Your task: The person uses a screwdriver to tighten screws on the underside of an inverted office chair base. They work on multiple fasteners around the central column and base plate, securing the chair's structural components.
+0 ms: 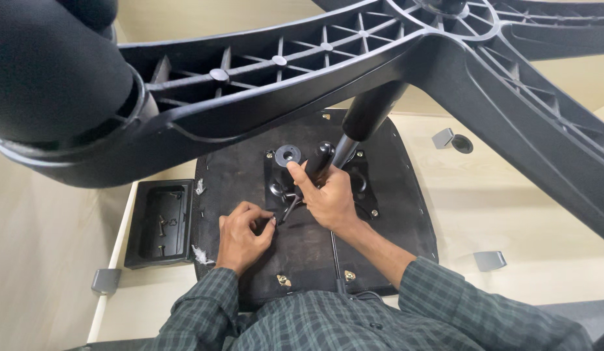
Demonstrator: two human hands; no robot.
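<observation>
Upturned seat pan lies on the counter, mechanism plate at its centre. Gas column rises from the plate to the star base overhead. Tray sits left of the seat. Left hand and right hand meet over the plate at a lever.

One head-worn camera looks steeply down, close over the upturned chair seat, seemingly from behind.

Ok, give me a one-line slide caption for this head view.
Right hand grips the lever on the upturned chair seat while the left hand pinches a small part beside it.
</observation>
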